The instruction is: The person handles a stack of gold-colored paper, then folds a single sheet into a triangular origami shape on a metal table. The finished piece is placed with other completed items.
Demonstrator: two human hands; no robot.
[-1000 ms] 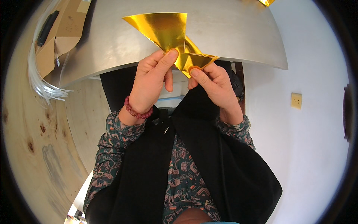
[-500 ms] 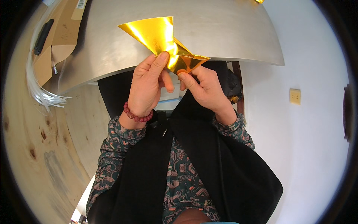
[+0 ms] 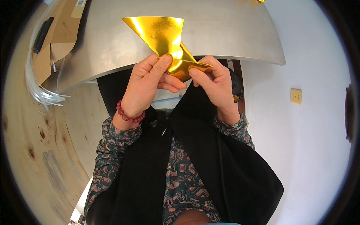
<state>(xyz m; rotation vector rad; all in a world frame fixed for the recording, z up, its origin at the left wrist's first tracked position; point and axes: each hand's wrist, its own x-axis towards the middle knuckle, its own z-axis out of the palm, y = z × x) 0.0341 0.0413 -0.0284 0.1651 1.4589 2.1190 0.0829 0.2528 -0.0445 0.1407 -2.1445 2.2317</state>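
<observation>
Both of my hands hold a shiny gold foil sheet (image 3: 161,35), raised just over the near edge of the metal table. It is partly folded, with a flared flap pointing away from me and a narrower folded part below. My left hand (image 3: 148,77), with a red bead bracelet (image 3: 129,113) at the wrist, pinches the crossing of the folds between thumb and fingers. At the folded part's right corner, my right hand (image 3: 214,78) grips with its thumb on top and fingers beneath, which are partly hidden.
Beyond my hands lies the grey metal table (image 3: 225,30). At the far left are a cardboard box (image 3: 63,32), a black pen-like thing (image 3: 43,34) and a bundle of clear strips (image 3: 43,95). More gold foil (image 3: 261,1) shows at the far edge. A socket (image 3: 296,96) is on the white wall.
My right hand has shifted a little right and its thumb now lies along the fold's right corner. The foil has turned slightly, its flared flap moving right. My left fingers have extended beneath it.
</observation>
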